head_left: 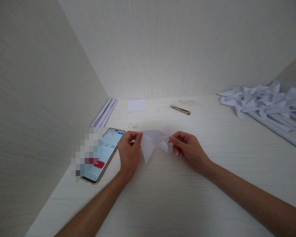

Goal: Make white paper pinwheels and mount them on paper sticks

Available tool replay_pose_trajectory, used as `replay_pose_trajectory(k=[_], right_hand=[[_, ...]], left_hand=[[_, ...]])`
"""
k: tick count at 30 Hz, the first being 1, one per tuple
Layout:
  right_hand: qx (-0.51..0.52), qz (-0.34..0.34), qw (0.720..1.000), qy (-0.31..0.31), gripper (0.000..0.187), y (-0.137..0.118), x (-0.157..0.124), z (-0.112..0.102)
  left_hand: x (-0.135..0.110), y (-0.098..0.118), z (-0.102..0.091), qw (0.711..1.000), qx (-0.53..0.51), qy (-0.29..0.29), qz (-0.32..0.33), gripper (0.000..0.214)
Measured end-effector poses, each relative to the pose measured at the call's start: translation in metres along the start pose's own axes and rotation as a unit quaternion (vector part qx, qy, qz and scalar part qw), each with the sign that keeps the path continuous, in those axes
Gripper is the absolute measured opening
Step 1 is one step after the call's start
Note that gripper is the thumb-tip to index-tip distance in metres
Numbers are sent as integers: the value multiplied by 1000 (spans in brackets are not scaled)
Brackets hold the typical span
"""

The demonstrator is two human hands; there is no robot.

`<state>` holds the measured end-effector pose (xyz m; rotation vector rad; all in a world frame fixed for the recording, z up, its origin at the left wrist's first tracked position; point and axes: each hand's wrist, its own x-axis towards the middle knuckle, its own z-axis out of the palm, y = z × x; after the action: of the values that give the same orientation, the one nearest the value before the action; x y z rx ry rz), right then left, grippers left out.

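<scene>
— Fingers (138, 137)? Pinched on the folded paper (151, 142), left hand (128, 152) and right hand (188, 149) alike, 3 o'clock from the phone (106, 153), low over the worktop (162, 197).
— Probably called for light, even tension; risked tearing otherwise.

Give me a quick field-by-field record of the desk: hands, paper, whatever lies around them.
left hand: pinching the folded paper at its left edge
right hand: pinching its right side
folded paper: white, between both hands, over the table
phone: left of the left hand, screen lit
cutter: behind the hands, lying flat
pinwheels: white, piled far right
</scene>
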<state>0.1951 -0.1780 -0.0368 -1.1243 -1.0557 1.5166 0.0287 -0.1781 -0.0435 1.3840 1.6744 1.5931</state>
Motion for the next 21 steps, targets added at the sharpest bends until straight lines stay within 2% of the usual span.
replay_pose_trajectory(k=[5,8,15,21], right_hand=[[6,-10,1000,-16,24,3,0,-1],[0,-14,999,-28,23,4,0,-2],[-42,-27,998,-36,23,2,-5,1],[-72,-34,995,-52,24,3,-12,9]], left_hand=[[-8,3,-1,985,79,76,135,7],[-11,4,-1,971,102,94,195,7],[-11,6,0,952,170,61,248,10],[-6,1,-2,910,239,55,335,13]])
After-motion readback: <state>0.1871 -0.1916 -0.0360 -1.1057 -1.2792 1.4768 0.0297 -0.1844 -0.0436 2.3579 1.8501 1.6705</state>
